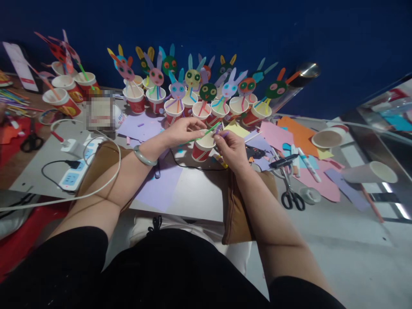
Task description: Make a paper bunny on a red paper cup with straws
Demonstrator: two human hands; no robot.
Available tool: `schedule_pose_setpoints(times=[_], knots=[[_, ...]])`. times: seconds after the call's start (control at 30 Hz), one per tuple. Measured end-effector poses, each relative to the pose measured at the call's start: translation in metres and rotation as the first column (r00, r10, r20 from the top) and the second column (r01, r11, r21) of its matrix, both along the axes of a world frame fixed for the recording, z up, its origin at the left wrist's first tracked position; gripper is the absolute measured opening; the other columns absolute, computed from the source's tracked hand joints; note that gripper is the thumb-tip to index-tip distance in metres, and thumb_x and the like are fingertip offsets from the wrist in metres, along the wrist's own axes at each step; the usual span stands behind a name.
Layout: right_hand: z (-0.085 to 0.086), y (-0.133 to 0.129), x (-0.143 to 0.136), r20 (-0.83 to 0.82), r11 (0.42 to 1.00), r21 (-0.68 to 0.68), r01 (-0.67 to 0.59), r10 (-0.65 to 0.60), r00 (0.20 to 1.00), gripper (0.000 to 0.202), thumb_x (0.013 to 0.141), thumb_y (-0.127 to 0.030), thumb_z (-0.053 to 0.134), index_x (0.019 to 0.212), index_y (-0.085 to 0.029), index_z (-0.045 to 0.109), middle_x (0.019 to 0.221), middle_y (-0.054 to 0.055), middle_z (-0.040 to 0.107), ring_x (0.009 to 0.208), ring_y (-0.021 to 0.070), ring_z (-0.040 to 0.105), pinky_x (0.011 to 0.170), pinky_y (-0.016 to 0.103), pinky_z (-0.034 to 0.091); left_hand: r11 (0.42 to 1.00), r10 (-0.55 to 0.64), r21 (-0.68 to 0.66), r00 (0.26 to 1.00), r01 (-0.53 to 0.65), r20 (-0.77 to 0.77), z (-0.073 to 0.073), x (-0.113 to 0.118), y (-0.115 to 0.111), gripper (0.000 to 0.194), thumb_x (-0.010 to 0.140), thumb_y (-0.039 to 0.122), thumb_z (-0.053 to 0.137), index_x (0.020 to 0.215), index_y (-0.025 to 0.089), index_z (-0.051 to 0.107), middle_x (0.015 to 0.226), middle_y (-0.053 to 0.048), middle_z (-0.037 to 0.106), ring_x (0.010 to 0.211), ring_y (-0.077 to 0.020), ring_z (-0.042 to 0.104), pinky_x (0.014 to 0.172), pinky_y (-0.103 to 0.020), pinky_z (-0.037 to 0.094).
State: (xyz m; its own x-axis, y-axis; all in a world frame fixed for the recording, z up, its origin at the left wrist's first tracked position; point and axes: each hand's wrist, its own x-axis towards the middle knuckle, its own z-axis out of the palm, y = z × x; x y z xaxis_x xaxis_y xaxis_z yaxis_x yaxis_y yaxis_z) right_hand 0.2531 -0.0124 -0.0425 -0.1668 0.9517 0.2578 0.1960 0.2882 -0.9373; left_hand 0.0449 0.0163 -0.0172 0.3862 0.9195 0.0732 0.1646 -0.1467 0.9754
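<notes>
A red-and-white paper cup (202, 151) stands upright on the table between my two hands. My left hand (183, 132) is at the left of its rim, fingers closed around a thin green straw (212, 128) that slants across the cup's mouth. On the other side, my right hand (232, 149) pinches a small purple strip (219, 130) close to the straw's upper end. Whether strip and straw touch, I cannot tell. Behind the cup are several similar cups holding paper rabbit heads (178, 90) on straws.
Coloured paper (302, 135), markers (309, 164), black-handled scissors (292, 198) and a tape roll (310, 195) lie to the right. A power strip (77, 169) with a white cable is at left. Brown cushions (236, 214) lie under my forearms. A blue wall (206, 25) closes off the back.
</notes>
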Motion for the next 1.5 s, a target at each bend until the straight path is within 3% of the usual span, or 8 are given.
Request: schedule_pose_setpoints(times=[0.13,0.3,0.57,0.83,1.03,1.17,1.4,1.5], knots=[[0.0,0.0,0.0,0.004,1.0,0.01,0.003,-0.003,1.0,0.057,0.079,-0.079,0.066,0.084,-0.022,0.059,0.056,-0.006,0.044,0.05,0.0101,0.037,0.05,0.027,0.029,1.0,0.026,0.007,0.998,-0.026,-0.054,-0.005,0.002,0.002,0.022,0.083,0.025,0.07,0.103,0.015,0.069,0.08,0.0,0.066,0.064,-0.0093,0.057,0.058,-0.021,0.042],[0.001,0.0,0.0,-0.013,1.0,0.001,0.031,-0.031,0.999,0.057,0.078,-0.079,0.066,0.084,-0.023,0.059,0.054,-0.006,0.044,0.049,0.0114,0.038,0.05,0.028,0.031,0.983,0.085,-0.156,0.993,-0.096,-0.078,-0.002,-0.002,0.005,0.017,0.084,0.009,0.058,0.098,0.018,0.06,0.06,0.006,0.056,0.05,-0.0094,0.051,0.049,-0.022,0.036],[0.0,0.0,0.001,0.028,0.996,0.067,0.058,-0.06,0.998,0.053,0.082,-0.075,0.064,0.087,-0.022,0.062,0.059,-0.004,0.047,0.054,0.0121,0.04,0.054,0.028,0.034,0.978,-0.107,-0.182,0.993,0.097,-0.045,0.002,-0.01,-0.001,0.03,0.077,0.007,0.072,0.097,0.018,0.052,0.064,0.004,0.066,0.05,-0.0092,0.059,0.051,-0.02,0.043],[-0.006,0.002,0.005,0.116,0.987,0.144,0.063,-0.08,0.99,0.042,0.088,-0.06,0.065,0.092,-0.019,0.068,0.074,0.001,0.062,0.064,0.0139,0.05,0.062,0.029,0.042,0.988,-0.07,-0.145,0.991,0.053,-0.116,0.003,-0.01,0.002,0.026,0.074,0.001,0.068,0.087,0.017,0.052,0.056,0.005,0.063,0.049,-0.0101,0.06,0.048,-0.019,0.041],[-0.004,0.0,0.002,0.148,0.995,0.089,0.044,-0.057,0.987,0.043,0.086,-0.058,0.067,0.099,-0.017,0.07,0.065,-0.003,0.055,0.056,0.0106,0.041,0.056,0.026,0.035,0.993,-0.079,-0.102,0.98,0.061,-0.185,-0.005,-0.01,0.008,0.025,0.07,-0.001,0.063,0.084,0.018,0.055,0.056,0.005,0.06,0.048,-0.0109,0.057,0.048,-0.021,0.04],[-0.002,-0.001,0.002,0.158,0.996,0.076,0.043,-0.055,0.986,0.041,0.088,-0.055,0.067,0.104,-0.017,0.068,0.066,-0.003,0.057,0.057,0.0119,0.048,0.058,0.027,0.039,0.999,-0.027,-0.037,0.971,0.019,-0.239,-0.012,-0.01,0.011,0.02,0.072,0.008,0.068,0.083,0.019,0.055,0.055,0.006,0.057,0.047,-0.0108,0.053,0.047,-0.022,0.039],[-0.005,0.001,0.002,0.146,0.996,0.062,0.064,-0.073,0.987,0.023,0.086,-0.04,0.067,0.095,-0.019,0.067,0.063,-0.004,0.057,0.055,0.0107,0.048,0.057,0.026,0.04,0.989,-0.142,0.007,0.95,0.15,-0.277,-0.006,-0.014,0.005,0.049,0.079,0.015,0.064,0.126,0.019,0.051,0.06,0.008,0.054,0.05,-0.0115,0.055,0.051,-0.023,0.041],[-0.004,0.001,0.001,0.134,0.995,0.056,0.087,-0.094,0.987,0.016,0.084,-0.035,0.068,0.089,-0.02,0.065,0.062,-0.004,0.057,0.054,0.0106,0.048,0.056,0.026,0.04,0.971,-0.194,0.071,0.925,0.228,-0.328,-0.006,-0.015,0.005,0.05,0.08,0.015,0.061,0.129,0.019,0.053,0.072,0.003,0.062,0.059,-0.0123,0.058,0.058,-0.024,0.044]])
